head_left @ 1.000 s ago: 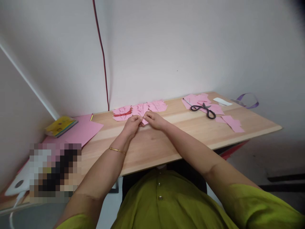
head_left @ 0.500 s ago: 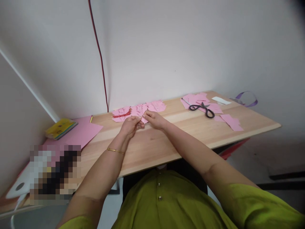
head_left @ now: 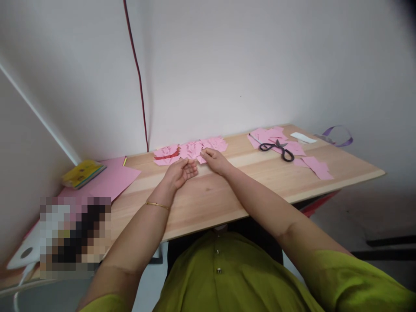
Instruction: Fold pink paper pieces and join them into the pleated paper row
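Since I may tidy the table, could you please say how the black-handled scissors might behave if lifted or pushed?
The scissors will probably feel rigid, judging by their metal-like blades. With the handles spread apart, they may swing at the pivot if lifted by one loop. They overlap loose pink paper scraps, so a sideways push could drag some along.

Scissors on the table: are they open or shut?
Open. The scissors have their handle loops spread apart, and their two blades point different ways, like a V.
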`<state>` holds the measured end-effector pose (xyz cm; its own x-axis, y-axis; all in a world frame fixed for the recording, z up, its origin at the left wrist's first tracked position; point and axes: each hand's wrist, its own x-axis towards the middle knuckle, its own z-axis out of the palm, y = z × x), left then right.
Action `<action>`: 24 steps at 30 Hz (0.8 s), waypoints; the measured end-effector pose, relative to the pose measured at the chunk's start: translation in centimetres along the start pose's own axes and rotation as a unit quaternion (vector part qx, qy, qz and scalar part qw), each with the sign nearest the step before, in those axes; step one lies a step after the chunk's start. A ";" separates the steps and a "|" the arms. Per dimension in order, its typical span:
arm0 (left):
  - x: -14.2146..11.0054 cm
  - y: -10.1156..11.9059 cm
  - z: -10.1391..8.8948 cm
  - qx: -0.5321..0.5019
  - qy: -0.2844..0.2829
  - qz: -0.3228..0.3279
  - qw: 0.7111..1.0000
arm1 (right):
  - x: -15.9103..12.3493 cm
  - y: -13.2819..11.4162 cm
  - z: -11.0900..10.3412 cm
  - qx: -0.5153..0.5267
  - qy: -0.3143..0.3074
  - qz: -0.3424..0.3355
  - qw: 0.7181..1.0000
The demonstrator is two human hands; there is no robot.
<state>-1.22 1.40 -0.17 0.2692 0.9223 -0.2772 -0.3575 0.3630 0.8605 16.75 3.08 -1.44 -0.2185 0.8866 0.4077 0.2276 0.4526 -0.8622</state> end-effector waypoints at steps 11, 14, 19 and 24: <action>-0.7 -0.4 0.7 -0.046 -0.055 -0.064 0.995 | -0.2 -0.6 0.4 0.034 -0.042 -0.044 0.998; -0.5 -0.4 0.4 -0.034 -0.079 -0.035 0.996 | -0.2 -0.6 0.4 0.038 -0.047 -0.046 0.997; -0.1 -0.5 0.2 -0.034 -0.033 0.028 0.998 | -0.2 -0.9 0.4 0.066 0.004 -0.011 0.998; 0.1 -0.5 0.5 -0.029 0.035 0.083 0.996 | -0.3 -1.1 0.3 0.104 -0.019 0.047 0.993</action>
<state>-0.60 1.25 -0.39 0.1405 0.9765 -0.1635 -0.4438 0.2097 0.8712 16.24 2.30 -0.66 -0.2421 0.9178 0.3149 0.0483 0.3355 -0.9408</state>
